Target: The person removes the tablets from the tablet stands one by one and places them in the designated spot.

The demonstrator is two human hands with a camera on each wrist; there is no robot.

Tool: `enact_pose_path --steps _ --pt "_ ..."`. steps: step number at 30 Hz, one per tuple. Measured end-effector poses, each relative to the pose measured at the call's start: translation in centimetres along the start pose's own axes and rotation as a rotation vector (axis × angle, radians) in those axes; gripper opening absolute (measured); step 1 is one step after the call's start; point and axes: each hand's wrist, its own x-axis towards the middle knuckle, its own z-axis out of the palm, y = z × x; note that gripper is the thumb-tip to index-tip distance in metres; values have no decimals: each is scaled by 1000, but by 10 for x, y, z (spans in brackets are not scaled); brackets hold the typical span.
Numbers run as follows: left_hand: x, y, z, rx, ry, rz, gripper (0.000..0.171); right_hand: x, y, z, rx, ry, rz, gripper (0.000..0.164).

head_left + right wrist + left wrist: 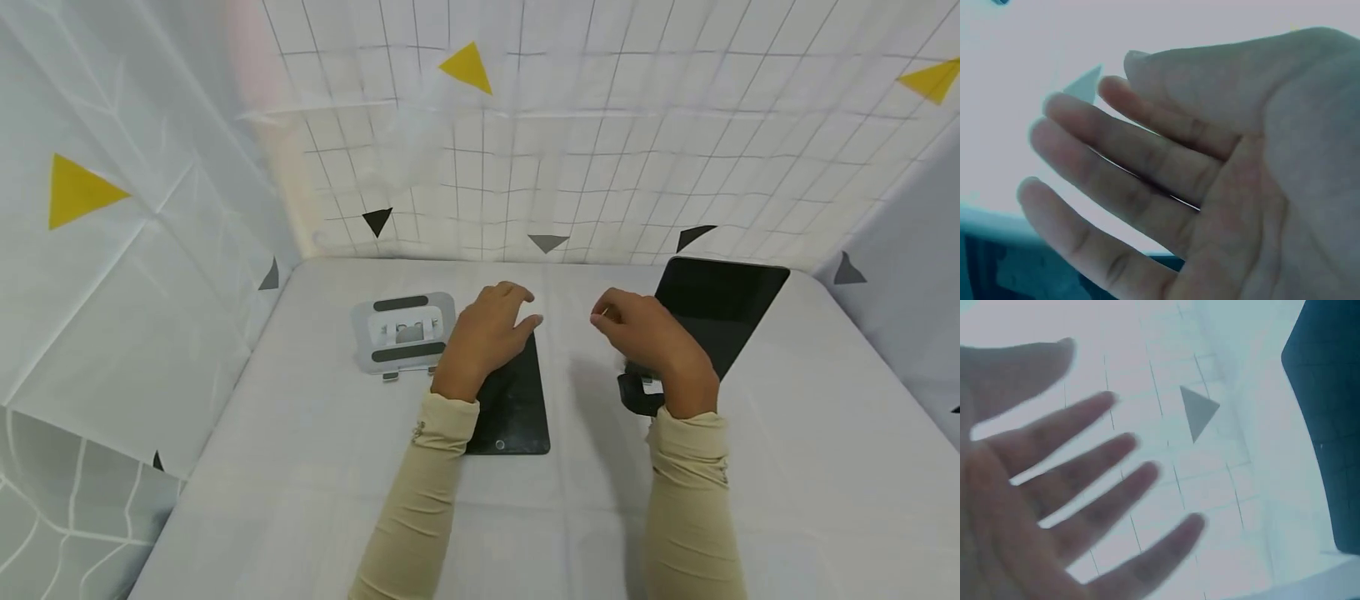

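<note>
Tilted tablet (pixel 723 304) stands at right, flat tablet (pixel 525 404) and gray stand plate (pixel 409 333) lie left of it, and your left hand (pixel 483 333), fingers spread, and right hand (pixel 652 337), fingers loosely bent, hold nothing, apparently between grips; regrasping would call for lowering.

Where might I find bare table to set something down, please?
The white table is bare right of the tilted black tablet, left of the grey rectangular stand, and between the tilted tablet and the flat black tablet. It is crowded where the left hand overhangs the flat tablet beside the stand.
</note>
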Motion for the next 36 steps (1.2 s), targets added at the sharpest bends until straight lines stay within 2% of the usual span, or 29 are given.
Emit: enact_pose_path --steps 6,10,17,20,26,33,36 --pt "5 15 12 33 151 186 38 -22 5 -24 -38 166 0 27" --pt "6 27 21 19 243 244 40 -37 15 -36 -29 268 24 29" --pt "10 45 45 9 253 314 48 -54 31 -45 -58 363 133 39" --pt "11 51 56 13 247 309 49 -58 37 -46 -84 411 198 44" --pt "10 61 74 20 201 233 47 -68 51 -51 -128 489 361 48" --pt "9 69 89 -39 109 183 47 -74 66 -56 -128 458 464 46" --pt "11 71 99 -53 105 176 45 -75 75 -56 -127 418 494 49"
